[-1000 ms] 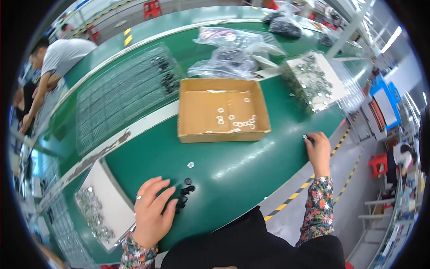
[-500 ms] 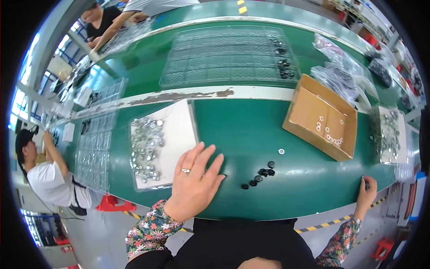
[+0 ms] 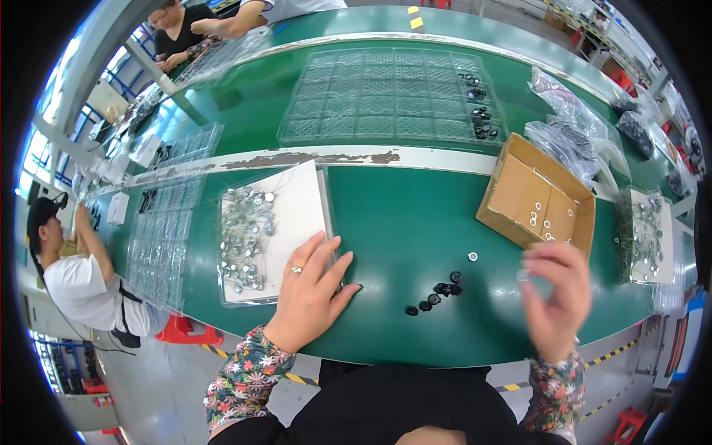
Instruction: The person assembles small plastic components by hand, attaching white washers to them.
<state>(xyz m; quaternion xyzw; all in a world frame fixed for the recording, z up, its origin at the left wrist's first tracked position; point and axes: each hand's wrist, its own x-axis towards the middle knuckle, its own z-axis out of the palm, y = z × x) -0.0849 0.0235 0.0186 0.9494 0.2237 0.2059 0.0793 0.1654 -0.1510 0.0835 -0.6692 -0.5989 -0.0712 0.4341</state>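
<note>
My left hand (image 3: 310,293) lies with fingers spread over the near right corner of a white board (image 3: 298,215) in a clear tray. Small silvery round parts with thin wires (image 3: 248,241) cover the board's left side. My right hand (image 3: 556,300), smeared by motion, is curled just in front of an open cardboard box (image 3: 512,194). A small whitish spot shows at its fingertips, too blurred to name. White rings (image 3: 538,206) lie in the box, partly hidden by my fingers. Between my hands are several small black round parts (image 3: 435,298) and one white ring (image 3: 472,256).
A large clear compartment tray (image 3: 386,96), with black parts in its right column, lies beyond the pale strip. Clear plastic bags (image 3: 571,141) sit behind the box. Another board with wired parts (image 3: 647,230) is at far right. Co-workers (image 3: 78,274) work at left and back left.
My right hand has come from the table's right edge leftward to the front of the cardboard box. My left hand has shifted slightly left, its fingers still spread. The view has turned a little.
</note>
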